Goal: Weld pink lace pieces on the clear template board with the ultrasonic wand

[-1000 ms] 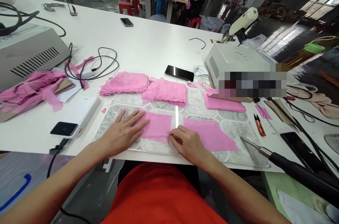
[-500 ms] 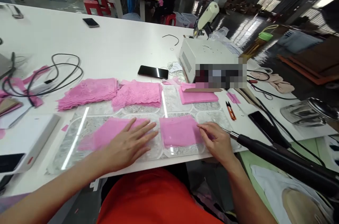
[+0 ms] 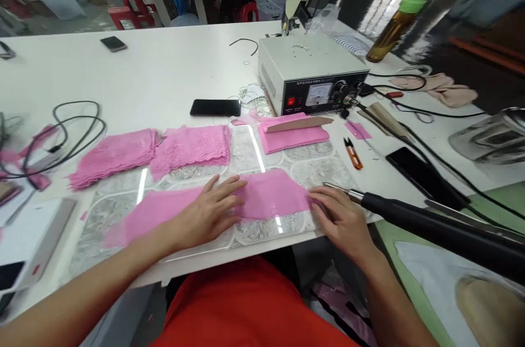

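A thin pink fabric piece [image 3: 270, 194] lies on the grey marbled mat [image 3: 262, 232]. Spread across its left end is my left hand [image 3: 209, 207], fingers apart and resting flat. My right hand [image 3: 340, 215] pinches the right edge between thumb and fingers. Another stretch of pink fabric [image 3: 151, 213] extends left from under my left hand; the hand hides whether the two meet. Beside my right hand is a hand tool with a black handle [image 3: 402, 213] and a metal tip; I cannot tell if the hand touches it.
Behind the mat lie pink lace stacks [image 3: 192, 147] and folded pink fabric [image 3: 287, 139]. A control box [image 3: 311, 62] with a dial stands at the back. Orange thread snips [image 3: 353, 154], a black phone [image 3: 422, 177] and cables are right; a white box [image 3: 45, 232] is left.
My left hand has slid onto the left end of the right-hand fabric, covering the gap seen earlier. My right hand keeps its pinch on the edge. The view has tilted and shifted.
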`<state>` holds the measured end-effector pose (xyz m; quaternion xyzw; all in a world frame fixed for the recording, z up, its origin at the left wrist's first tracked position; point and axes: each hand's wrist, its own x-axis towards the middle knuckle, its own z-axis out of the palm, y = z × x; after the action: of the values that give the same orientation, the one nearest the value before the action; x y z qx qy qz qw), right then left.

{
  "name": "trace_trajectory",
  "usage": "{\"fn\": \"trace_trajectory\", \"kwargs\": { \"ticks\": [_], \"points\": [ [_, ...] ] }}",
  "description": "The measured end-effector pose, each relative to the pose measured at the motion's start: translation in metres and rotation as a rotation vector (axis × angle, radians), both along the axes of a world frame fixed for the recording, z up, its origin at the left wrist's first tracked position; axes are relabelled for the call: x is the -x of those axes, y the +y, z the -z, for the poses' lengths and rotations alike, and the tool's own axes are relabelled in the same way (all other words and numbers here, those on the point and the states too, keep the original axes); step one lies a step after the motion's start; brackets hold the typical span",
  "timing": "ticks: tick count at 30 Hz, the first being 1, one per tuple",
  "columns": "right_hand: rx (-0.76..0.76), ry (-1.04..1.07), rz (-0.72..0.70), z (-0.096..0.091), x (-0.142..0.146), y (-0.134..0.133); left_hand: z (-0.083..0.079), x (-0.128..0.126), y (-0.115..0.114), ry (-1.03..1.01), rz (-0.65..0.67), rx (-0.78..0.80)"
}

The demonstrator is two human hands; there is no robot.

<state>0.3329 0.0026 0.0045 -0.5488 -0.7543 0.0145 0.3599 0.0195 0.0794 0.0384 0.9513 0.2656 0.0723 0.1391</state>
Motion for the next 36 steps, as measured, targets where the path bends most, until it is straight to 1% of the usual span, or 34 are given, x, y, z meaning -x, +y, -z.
{"fn": "trace_trajectory", "kwargs": {
  "ticks": [2,4,8,11,14,18,21,24,33,36],
  "points": [
    [0.003,0.01,0.003,0.001,-0.002,0.0,-0.002,-0.003,-0.002,0.015,-0.02,0.087],
    [0.003,0.002,0.013,0.003,-0.003,0.002,-0.001,-0.005,-0.002,0.017,-0.046,0.138],
    [-0.002,-0.028,0.024,0.005,-0.003,0.005,-0.003,-0.005,0.002,-0.02,-0.077,0.176],
    [0.0,-0.038,0.027,0.006,-0.002,0.005,-0.007,-0.004,0.004,-0.037,-0.06,0.173],
    [-0.012,-0.024,0.023,0.006,-0.002,0.004,-0.008,-0.005,0.007,-0.008,-0.01,0.131],
    [-0.03,-0.003,0.013,0.008,-0.001,0.003,0.002,-0.008,0.012,0.074,0.051,-0.01],
    [-0.061,-0.004,0.019,0.01,0.0,0.002,0.011,-0.007,0.017,0.09,0.045,-0.136],
    [-0.096,0.011,0.032,0.013,0.001,-0.001,0.017,-0.005,0.022,0.081,0.039,-0.215],
    [-0.155,0.026,0.113,0.017,0.004,-0.006,0.02,-0.011,0.036,0.042,0.041,-0.323],
    [-0.159,0.026,0.131,0.017,0.005,-0.005,0.02,-0.015,0.04,0.036,0.08,-0.336]
  ]
}}
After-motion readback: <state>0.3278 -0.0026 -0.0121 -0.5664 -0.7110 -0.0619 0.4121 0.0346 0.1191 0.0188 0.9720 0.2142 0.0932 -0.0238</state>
